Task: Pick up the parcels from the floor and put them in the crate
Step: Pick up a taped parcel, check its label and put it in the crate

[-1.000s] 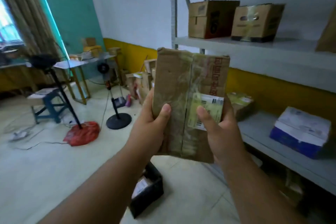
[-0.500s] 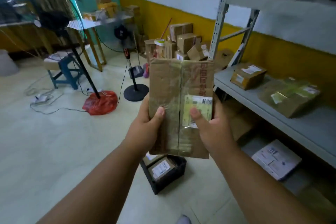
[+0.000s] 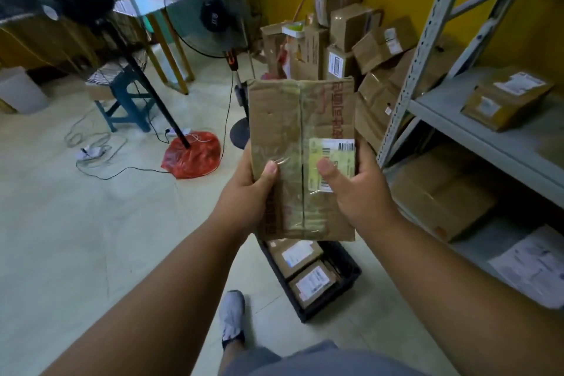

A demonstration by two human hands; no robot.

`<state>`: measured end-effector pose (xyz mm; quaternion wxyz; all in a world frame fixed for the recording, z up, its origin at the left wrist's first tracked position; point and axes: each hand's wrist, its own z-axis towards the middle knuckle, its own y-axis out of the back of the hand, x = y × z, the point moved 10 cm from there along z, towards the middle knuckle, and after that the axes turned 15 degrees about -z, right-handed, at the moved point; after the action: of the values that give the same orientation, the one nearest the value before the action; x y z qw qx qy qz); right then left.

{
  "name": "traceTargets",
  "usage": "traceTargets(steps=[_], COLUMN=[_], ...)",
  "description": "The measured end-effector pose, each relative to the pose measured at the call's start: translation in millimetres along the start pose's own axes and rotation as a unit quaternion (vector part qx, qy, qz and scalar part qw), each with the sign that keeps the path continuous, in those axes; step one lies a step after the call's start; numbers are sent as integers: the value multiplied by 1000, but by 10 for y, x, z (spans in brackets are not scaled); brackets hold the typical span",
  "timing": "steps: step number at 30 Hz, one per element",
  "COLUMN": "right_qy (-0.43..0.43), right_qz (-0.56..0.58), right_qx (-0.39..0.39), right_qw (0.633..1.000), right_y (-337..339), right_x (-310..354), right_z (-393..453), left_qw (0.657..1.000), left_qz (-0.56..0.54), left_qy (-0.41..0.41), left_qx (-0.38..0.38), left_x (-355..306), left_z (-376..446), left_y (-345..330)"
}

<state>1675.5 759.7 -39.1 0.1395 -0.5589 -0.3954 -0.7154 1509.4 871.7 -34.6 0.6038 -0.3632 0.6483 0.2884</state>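
- My left hand (image 3: pixel 244 192) and right hand (image 3: pixel 357 192) both grasp a flat cardboard parcel (image 3: pixel 300 159), held above the black crate (image 3: pixel 341 281).
- I judge two labelled parcels (image 3: pixel 302 268) already loaded; this one remains.

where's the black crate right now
In the head view the black crate sits on the floor low and centre-right, below the held parcel, beside the grey shelf rack.
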Motion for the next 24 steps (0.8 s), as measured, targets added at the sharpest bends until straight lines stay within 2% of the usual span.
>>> traceTargets(steps=[3,6,10,15,19,24], right_qy=[-55,-114,-187,-255,-291,-332], right_qz=[-10,-1,14,27,22,36], right_qx=[-42,-116,-192,-248,-249,-233], right_qw=[998,987,963,934,924,914], right_y=[-142,-261,-575,-755,-861,-1285], right_x=[-242,-426,-623,-774,-1130,-1920], right_z=[179,312,407,383,284,47], left_qw=[997,987,960,922,908,902], left_qz=[11,29,83,137,153,167], left_qy=[17,41,74,118,144,175], left_qx=[69,154,255,341,362,357], left_x=[241,396,538,787,1245,2170], left_z=[546,1062,1647,1959,1973,1900], left_y=[10,-37,-2,-117,-190,-49])
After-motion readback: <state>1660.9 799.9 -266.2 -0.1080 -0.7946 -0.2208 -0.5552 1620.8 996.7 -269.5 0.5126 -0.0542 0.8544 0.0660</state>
